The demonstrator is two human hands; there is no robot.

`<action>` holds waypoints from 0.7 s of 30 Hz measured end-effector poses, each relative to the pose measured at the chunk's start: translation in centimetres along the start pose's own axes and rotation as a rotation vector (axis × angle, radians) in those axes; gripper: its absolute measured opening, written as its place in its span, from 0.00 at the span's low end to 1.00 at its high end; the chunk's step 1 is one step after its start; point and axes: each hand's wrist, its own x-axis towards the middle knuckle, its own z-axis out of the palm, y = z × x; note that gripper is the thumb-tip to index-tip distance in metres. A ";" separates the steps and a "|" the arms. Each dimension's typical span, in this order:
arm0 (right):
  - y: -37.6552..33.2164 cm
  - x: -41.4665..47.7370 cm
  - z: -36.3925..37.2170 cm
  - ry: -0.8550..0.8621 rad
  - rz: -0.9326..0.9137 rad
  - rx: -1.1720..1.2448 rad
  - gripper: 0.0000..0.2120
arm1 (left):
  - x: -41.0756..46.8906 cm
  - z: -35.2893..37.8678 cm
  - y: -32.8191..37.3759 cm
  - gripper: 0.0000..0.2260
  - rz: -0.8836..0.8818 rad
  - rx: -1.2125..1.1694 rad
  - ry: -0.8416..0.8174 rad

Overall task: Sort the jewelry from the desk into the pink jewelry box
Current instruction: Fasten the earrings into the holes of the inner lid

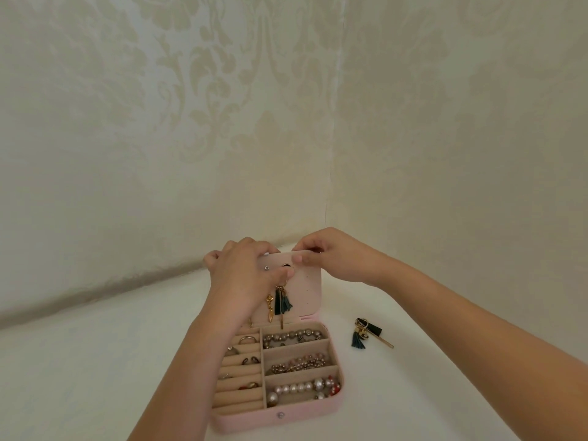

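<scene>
The pink box point(280, 420) sat open on the white desk point(95, 377), its lid point(310, 291) upright at 12 o'clock. The left hand point(248, 275) pinched a tassel earring point(283, 302) against the lid. The right hand point(337, 259) pinched the lid's top edge. A second earring point(366, 334) lay on the desk at the box's 2 o'clock.

A white desk point(95, 377) fills the lower part of the frame. An open pink jewelry box point(280, 418) sits on it at lower centre. To the box's right, apart from it, lies a tassel earring point(366, 334).
</scene>
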 end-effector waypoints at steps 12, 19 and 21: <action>6.2 -5.6 -3.3 -0.161 0.224 -0.270 0.07 | 0.0 -0.2 -0.1 0.05 0.015 -0.003 -0.065; 7.1 -8.1 -0.5 -0.135 0.239 -0.330 0.04 | 0.0 0.3 -0.1 0.10 0.002 0.040 -0.004; 7.2 -8.1 -0.2 -0.096 0.245 -0.323 0.04 | -0.1 0.5 0.0 0.13 0.000 0.025 0.017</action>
